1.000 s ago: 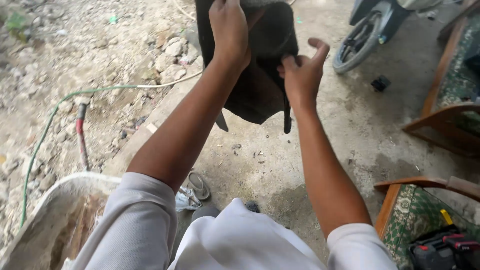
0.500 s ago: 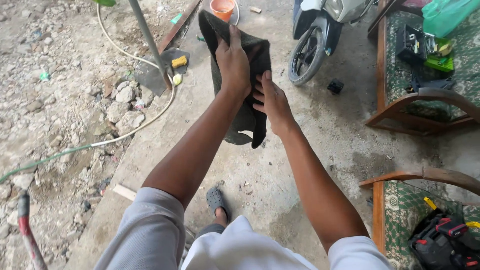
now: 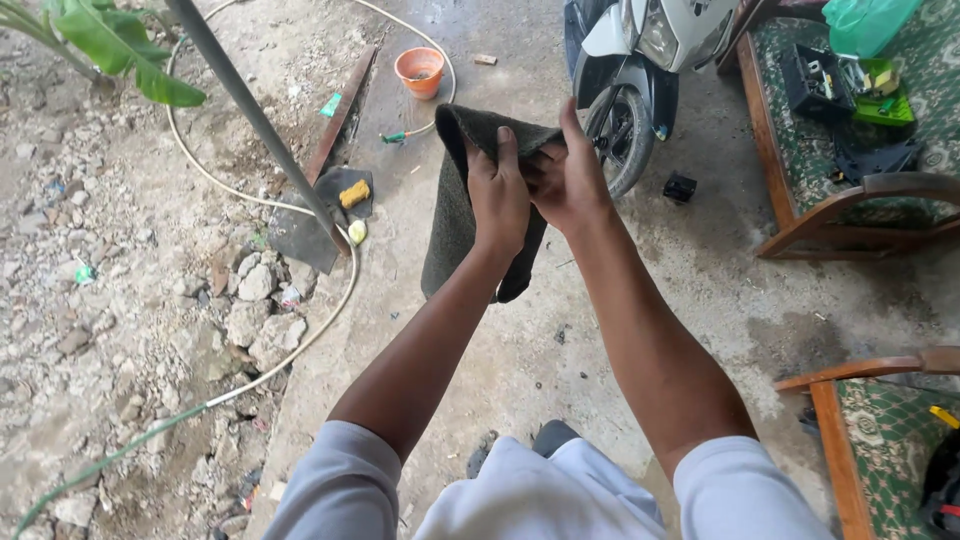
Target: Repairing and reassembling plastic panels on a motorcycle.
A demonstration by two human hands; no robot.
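I hold a dark, thick mat [image 3: 453,215] out in front of me at chest height, folded over and hanging down. My left hand [image 3: 498,192] grips its upper edge from the near side, fingers over the fold. My right hand [image 3: 566,175] presses against the same fold just to the right, thumb and fingers wrapped on the mat. Both hands touch each other at the top of the mat.
A scooter [image 3: 630,70] stands ahead on the concrete. A wooden bench [image 3: 850,150] with tools is at the right, another armrest [image 3: 860,400] lower right. A hose [image 3: 300,330], an orange pot [image 3: 420,70], a slanted pole [image 3: 260,120] and rubble lie left.
The hands have drawn together at the top of the mat, folding it narrower. The view has tilted up, so the scooter and pot now show more.
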